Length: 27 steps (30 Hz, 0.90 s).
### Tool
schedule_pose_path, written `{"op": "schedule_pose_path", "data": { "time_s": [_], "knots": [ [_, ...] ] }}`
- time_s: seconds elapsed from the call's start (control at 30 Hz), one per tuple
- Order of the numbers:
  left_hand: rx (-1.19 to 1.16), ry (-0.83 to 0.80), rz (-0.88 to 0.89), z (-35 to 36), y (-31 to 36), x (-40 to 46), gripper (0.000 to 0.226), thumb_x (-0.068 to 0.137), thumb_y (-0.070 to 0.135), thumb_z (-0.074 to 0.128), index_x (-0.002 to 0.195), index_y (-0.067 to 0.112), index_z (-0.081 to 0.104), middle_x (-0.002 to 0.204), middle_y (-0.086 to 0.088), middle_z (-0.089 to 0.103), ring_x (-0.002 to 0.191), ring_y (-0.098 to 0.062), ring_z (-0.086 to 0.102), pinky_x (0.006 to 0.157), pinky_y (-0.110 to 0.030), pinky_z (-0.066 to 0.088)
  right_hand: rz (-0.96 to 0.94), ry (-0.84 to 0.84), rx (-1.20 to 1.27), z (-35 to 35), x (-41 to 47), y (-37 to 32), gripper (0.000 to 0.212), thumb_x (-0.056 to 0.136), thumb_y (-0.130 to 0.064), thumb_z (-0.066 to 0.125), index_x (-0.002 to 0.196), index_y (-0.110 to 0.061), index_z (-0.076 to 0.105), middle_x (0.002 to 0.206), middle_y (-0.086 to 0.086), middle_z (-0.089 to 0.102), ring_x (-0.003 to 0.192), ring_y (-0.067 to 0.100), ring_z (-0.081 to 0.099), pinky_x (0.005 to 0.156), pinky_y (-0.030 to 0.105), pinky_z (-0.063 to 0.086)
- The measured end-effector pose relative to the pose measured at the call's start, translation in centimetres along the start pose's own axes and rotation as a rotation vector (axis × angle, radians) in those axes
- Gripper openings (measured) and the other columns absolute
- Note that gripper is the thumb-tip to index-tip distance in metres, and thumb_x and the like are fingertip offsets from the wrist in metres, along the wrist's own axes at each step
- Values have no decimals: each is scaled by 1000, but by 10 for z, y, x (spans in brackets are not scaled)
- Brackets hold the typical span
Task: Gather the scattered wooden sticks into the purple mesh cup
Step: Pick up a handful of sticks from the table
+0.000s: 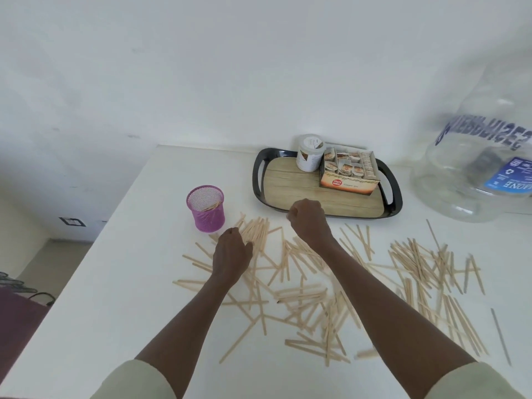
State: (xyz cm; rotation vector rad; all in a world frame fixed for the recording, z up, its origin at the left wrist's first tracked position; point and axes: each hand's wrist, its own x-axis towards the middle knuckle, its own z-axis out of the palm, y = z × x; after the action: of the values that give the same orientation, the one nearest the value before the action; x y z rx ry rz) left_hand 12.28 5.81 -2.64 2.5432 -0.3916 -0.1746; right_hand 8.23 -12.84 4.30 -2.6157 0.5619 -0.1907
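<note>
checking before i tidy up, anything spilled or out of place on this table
Yes. Wooden sticks lie strewn in a crisscross heap across the white table, with only a few inside the purple mesh cup. The cup stands upright, and the tray behind it looks orderly.

Purple mesh cup (205,208), pale wooden sticks (302,295) on a white table (115,298); black-rimmed tray (259,174) with a wood-grain face; clear bottle (475,168) with blue lettering.
</note>
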Motion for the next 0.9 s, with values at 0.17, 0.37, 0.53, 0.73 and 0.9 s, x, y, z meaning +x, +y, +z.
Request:
{"op": "schedule_pose_path", "data": {
  "time_s": [0.17,0.37,0.53,0.73,0.9],
  "knots": [
    [170,-10,-23,8,8,-3,64,91,42,62,134,-2,44,135,-21,49,127,-36,46,100,-42,44,162,-197,-187,7,-23,35,45,86,-46,69,97,-3,60,113,19,56,111,34,52,87,37,46],
    [202,8,-8,4,16,-7,40,92,30,64,117,1,54,117,-18,57,111,-34,53,89,-41,47,150,-304,-307,21,-46,53,54,85,-48,70,110,-1,59,118,17,52,114,31,51,97,37,44],
    [177,-7,48,2,18,-14,14,93,12,56,98,-1,57,100,-20,62,98,-36,59,82,-40,45,91,-184,-250,28,-56,56,20,92,-18,66,105,-3,61,108,13,63,104,27,62,87,30,50],
    [110,-66,-41,1,29,-16,16,85,-6,45,89,-5,61,94,-22,66,89,-38,65,67,-36,46,96,-106,-264,26,-62,59,16,87,2,56,80,-11,50,89,13,66,84,27,67,63,26,42],
    [10,-83,-116,3,37,-16,19,81,-8,45,85,-3,63,91,-21,66,87,-40,66,66,-36,47,145,-81,-170,24,-64,69,16,83,1,58,75,-10,50,84,13,64,68,25,58,60,27,46]
  ]
}}
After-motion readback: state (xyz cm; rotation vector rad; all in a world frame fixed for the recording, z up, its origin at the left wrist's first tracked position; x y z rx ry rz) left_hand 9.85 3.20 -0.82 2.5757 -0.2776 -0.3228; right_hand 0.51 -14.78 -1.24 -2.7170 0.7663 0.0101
